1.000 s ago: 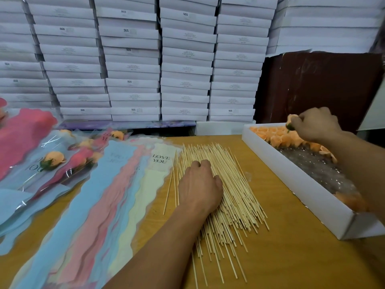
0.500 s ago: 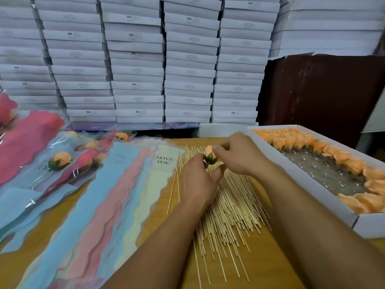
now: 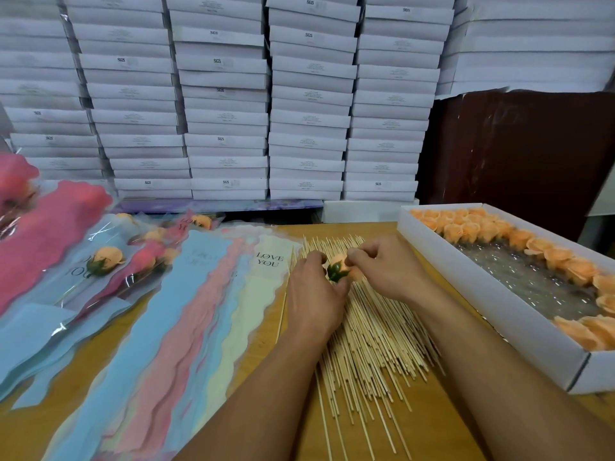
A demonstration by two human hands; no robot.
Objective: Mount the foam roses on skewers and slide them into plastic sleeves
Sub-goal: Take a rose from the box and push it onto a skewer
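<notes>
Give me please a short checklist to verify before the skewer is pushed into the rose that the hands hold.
1. Rose held by left hand and right hand: ok.
2. Green base faces the camera: ok.
3. One skewer picked from the skewer pile: cannot tell.
4. Skewer tip lined up with base: cannot tell.
5. Empty sleeves within reach at left: ok.
6. More roses left in white box: ok.

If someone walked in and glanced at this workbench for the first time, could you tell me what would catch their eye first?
Probably the two hands at the centre, left hand and right hand, pinching one peach foam rose over a fanned heap of bamboo skewers. Next, the white tray of matching roses on the right, and the pastel plastic sleeves spread on the left. Behind everything rises a wall of stacked white boxes.
</notes>
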